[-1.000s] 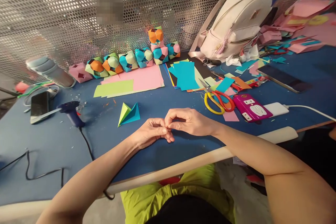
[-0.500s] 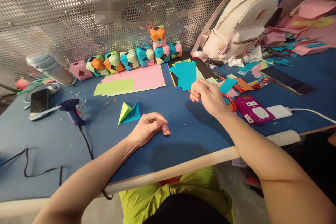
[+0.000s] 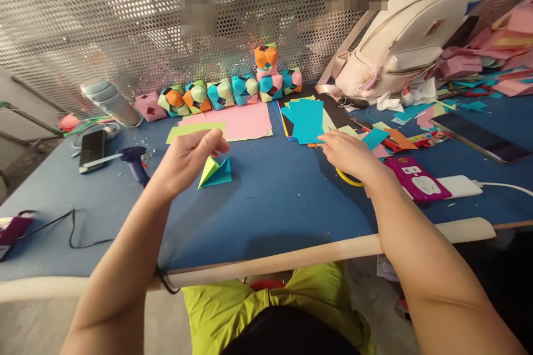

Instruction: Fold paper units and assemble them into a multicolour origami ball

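My left hand (image 3: 187,158) hovers just above the blue table (image 3: 275,205), fingers loosely curved with nothing in them. It is right beside a folded green-and-teal paper piece (image 3: 216,173). My right hand (image 3: 347,152) reaches forward with its fingers stretched out. Its fingertips are at the near edge of a stack of teal sheets (image 3: 306,119). That hand covers most of the scissors, of which only a yellow handle loop (image 3: 347,180) shows.
A row of coloured paper cubes (image 3: 233,91) lines the perforated metal wall. Pink sheets (image 3: 245,122), a glue gun (image 3: 133,158), a phone (image 3: 92,147), a white backpack (image 3: 412,39), a pink power strip (image 3: 412,175), another phone (image 3: 478,138) and paper scraps lie around.
My hands were together at the table's front and have parted. The right moved forward to the teal sheets; the left lifted and moved forward-left beside the folded piece. The view shifted left.
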`<action>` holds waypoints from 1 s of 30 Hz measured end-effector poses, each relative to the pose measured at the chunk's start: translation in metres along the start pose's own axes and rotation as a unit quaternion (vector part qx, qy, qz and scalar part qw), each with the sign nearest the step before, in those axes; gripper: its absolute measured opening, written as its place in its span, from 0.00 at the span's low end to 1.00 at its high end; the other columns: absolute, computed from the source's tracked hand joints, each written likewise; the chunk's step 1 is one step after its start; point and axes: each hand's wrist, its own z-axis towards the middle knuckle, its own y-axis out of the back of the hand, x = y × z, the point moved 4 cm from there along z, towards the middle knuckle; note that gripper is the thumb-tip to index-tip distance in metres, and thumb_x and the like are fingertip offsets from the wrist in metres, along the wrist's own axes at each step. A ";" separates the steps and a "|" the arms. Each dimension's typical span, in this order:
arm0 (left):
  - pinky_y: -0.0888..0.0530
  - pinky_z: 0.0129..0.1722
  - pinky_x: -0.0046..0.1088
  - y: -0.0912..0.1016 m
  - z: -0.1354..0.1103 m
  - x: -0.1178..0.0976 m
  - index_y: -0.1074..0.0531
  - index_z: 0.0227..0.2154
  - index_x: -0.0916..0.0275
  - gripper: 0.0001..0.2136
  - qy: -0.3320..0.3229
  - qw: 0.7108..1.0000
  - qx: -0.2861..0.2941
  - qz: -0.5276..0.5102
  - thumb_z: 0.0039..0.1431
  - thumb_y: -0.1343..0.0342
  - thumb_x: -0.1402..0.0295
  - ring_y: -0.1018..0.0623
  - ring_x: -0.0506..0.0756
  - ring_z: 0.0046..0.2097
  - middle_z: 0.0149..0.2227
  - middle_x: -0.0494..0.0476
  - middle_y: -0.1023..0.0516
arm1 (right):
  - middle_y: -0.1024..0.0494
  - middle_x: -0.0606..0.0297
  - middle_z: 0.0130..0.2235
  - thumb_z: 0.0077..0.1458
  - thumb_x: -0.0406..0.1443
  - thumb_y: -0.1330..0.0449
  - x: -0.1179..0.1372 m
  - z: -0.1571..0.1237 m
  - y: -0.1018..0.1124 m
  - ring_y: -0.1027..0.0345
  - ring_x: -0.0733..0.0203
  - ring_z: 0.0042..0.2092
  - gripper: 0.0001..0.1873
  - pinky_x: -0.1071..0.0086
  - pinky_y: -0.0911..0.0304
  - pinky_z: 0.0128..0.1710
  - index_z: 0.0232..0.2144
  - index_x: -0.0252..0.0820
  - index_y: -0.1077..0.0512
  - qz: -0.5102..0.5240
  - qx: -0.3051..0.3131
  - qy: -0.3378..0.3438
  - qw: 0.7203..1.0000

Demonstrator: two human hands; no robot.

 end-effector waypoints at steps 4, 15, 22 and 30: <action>0.30 0.45 0.38 0.005 0.007 0.038 0.28 0.43 0.62 0.23 0.061 0.968 0.048 0.239 0.49 0.43 0.50 0.24 0.62 0.44 0.45 0.61 0.24 | 0.23 0.57 0.27 0.62 0.42 0.52 0.008 -0.002 0.007 0.33 0.56 0.30 0.20 0.67 0.52 0.26 0.24 0.41 0.27 -0.013 -0.021 -0.036 0.999; 0.33 0.38 0.36 -0.037 0.014 0.095 0.34 0.27 0.60 0.04 0.052 0.953 0.073 0.289 0.48 0.50 0.75 0.25 0.62 0.37 0.32 0.60 0.26 | 0.20 0.61 0.37 0.58 0.36 0.47 0.036 -0.004 -0.008 0.29 0.55 0.38 0.12 0.66 0.42 0.35 0.29 0.43 0.24 0.143 0.000 0.031 0.989; 0.35 0.35 0.31 -0.093 0.029 0.044 0.37 0.24 0.59 0.04 0.002 0.987 0.047 0.154 0.48 0.47 0.72 0.29 0.56 0.32 0.27 0.53 0.30 | 0.22 0.59 0.36 0.53 0.44 0.41 0.062 -0.003 -0.036 0.29 0.58 0.38 0.15 0.66 0.37 0.39 0.37 0.39 0.28 0.408 0.064 0.017 0.910; 0.38 0.26 0.25 -0.115 0.035 0.045 0.38 0.24 0.60 0.09 0.053 0.998 0.008 -0.029 0.48 0.43 0.64 0.35 0.48 0.24 0.25 0.47 0.32 | 0.32 0.72 0.27 0.49 0.30 0.42 0.052 0.009 -0.050 0.33 0.65 0.29 0.20 0.70 0.37 0.30 0.46 0.39 0.37 0.474 0.050 -0.048 0.878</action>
